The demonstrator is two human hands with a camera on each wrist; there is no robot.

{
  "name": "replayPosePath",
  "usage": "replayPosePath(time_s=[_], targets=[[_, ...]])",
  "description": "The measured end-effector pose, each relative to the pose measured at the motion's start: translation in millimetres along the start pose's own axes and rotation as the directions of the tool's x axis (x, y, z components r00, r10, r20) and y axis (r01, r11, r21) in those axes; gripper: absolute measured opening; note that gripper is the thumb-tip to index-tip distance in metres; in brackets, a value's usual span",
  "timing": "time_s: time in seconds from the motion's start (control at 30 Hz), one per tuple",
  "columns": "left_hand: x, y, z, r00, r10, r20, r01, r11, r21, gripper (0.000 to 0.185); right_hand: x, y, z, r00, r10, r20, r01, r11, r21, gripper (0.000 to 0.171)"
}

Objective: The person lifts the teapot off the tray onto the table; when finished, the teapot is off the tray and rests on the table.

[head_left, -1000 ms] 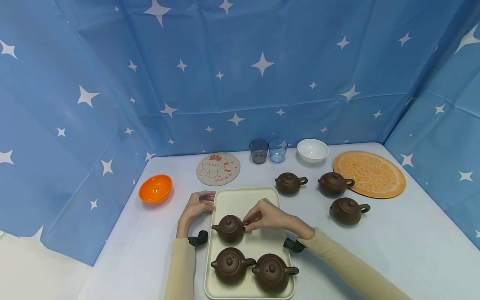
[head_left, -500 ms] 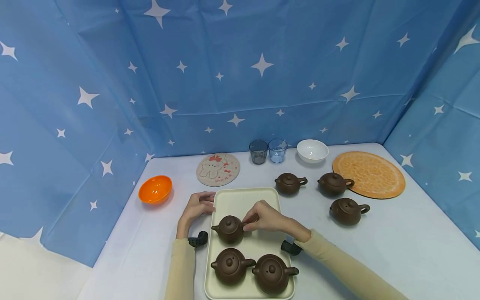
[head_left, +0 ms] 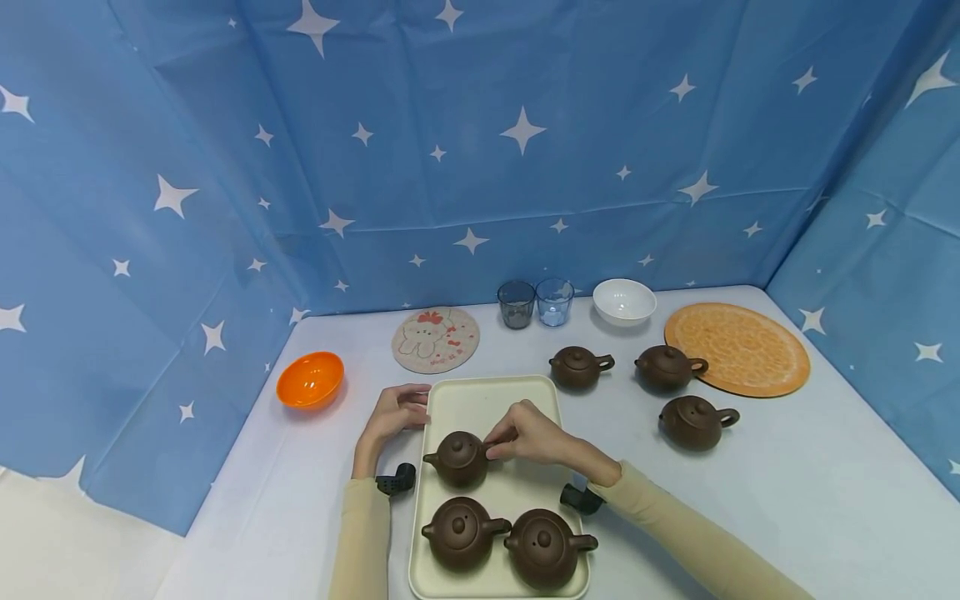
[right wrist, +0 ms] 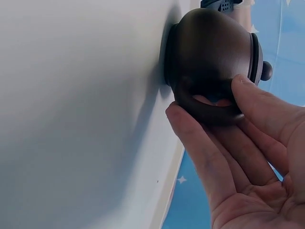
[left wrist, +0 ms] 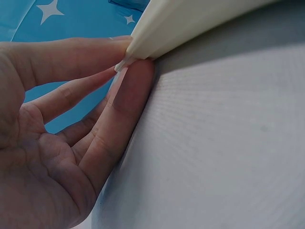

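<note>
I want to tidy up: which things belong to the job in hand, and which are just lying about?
Seemingly in the job:
teapot, its handle held by the right hand
tray, its rim pinched by the left hand
two other teapots on the tray
perhaps three teapots off the tray

Seemingly lying about:
orange bowl
cartoon mat
grey glass
blue glass
white bowl
orange round mat

A cream rectangular tray lies lower centre on the white table. On or just above its middle left is a dark brown round teapot; two larger brown round teapots stand side by side at its near end. Right of it stand three squat brown teapots, with an orange round mat behind to the right. A shiny orange bowl stands left. Behind, left to right: a beige round printed mat, grey tumbler, blue tumbler, white round bowl.
</note>
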State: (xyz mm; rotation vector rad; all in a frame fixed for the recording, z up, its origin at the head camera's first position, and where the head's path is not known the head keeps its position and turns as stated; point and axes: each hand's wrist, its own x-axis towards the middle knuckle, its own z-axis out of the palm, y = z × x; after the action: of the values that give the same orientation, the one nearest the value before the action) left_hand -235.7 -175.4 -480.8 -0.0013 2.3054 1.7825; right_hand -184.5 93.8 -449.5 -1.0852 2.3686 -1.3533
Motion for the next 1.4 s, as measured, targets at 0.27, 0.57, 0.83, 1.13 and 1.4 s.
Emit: replayPosePath(time_s=[0.27,0.57,0.83,1.13,1.4], targets=[[-0.8,-0.2,0.6,1.000,-0.006,-0.007,0.006,1.000,0.005,0.055,0,0,2,1.000,-0.013,-0.024,0.012,0.999,-0.031,0.011],[-0.4,0.2,1.4,1.000,-0.004,-0.003,0.004,1.000,0.003,0.055,-3,2,2,0.997,-0.057,-0.051,0.055,0.997,-0.055,0.012],[0.1,1.0,1.3,1.000,-0.001,-0.005,0.001,1.000,-0.011,0.056,-8,7,-1,0.996,-0.030,-0.081,0.026,0.999,-0.046,0.013],[-0.7,1.1,1.1,1.000,0.004,-0.002,-0.004,1.000,-0.007,0.055,-16,5,-19,0.997,0.005,-0.072,-0.005,1.000,0.001,0.013],[-1.4,0.7,-1.2,1.000,0.011,0.009,-0.011,1.000,-0.005,0.057,-29,7,-44,0.993,0.047,-0.109,-0.046,0.999,0.011,0.015]])
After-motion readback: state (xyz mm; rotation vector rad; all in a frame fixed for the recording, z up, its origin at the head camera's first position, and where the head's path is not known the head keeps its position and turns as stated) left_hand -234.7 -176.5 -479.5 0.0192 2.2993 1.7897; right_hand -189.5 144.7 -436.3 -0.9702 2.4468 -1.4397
